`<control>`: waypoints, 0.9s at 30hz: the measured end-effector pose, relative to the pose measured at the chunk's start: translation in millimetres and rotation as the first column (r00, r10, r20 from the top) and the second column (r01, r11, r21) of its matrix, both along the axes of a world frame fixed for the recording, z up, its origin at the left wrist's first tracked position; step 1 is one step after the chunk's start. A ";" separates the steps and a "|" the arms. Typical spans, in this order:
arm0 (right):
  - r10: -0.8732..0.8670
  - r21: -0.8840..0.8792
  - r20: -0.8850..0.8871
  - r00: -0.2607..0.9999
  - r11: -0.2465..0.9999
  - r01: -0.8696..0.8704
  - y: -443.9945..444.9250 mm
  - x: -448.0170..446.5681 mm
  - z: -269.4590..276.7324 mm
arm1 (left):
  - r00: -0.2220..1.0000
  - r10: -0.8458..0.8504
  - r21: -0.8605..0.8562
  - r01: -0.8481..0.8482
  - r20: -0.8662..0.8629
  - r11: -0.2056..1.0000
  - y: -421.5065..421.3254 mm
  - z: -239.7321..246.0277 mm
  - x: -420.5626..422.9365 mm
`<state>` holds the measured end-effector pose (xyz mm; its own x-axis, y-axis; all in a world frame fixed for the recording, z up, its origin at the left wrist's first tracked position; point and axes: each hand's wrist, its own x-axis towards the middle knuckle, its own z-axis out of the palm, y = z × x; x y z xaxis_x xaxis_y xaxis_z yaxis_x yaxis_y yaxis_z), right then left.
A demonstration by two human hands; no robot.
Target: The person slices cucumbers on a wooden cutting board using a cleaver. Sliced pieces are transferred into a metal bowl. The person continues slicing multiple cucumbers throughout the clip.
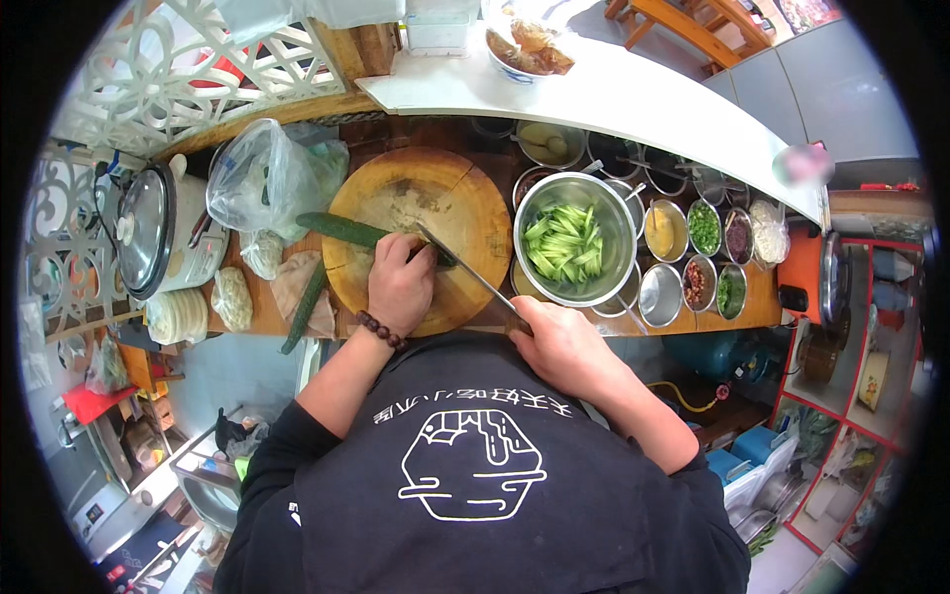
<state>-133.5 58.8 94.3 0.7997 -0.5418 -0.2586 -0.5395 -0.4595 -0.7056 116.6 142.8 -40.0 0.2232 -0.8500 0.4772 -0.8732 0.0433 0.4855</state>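
On the round wooden chopping board (pixel 415 185), my left hand (pixel 401 286) presses down on a dark green cucumber (pixel 338 228). My right hand (pixel 568 341) grips the handle of a kitchen knife (pixel 471 267), its blade seen nearly edge-on. The blade crosses the board just right of my left fingers, over the cucumber's right end, which is partly hidden. A second cucumber (pixel 306 308) lies left of the board on a brown cloth (pixel 323 318). To the right of the board, a steel bowl (pixel 629 245) holds pale green cucumber strips (pixel 562 241).
Steel containers of chopped scallion (pixel 703 226), yellow sauce (pixel 666 232) and other ingredients crowd the counter's right side. Further right is an orange cooker (pixel 800 271). Leftward are a plastic bag (pixel 260 178) and a lidded electric cooker (pixel 174 230). A white ledge (pixel 631 96) runs behind.
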 end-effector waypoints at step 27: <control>-0.024 0.012 -0.116 0.993 1.000 0.026 5.4 26.6 -48.9 | 0.997 -0.017 -0.024 0.015 -0.069 1.000 1.4 4.5 1.8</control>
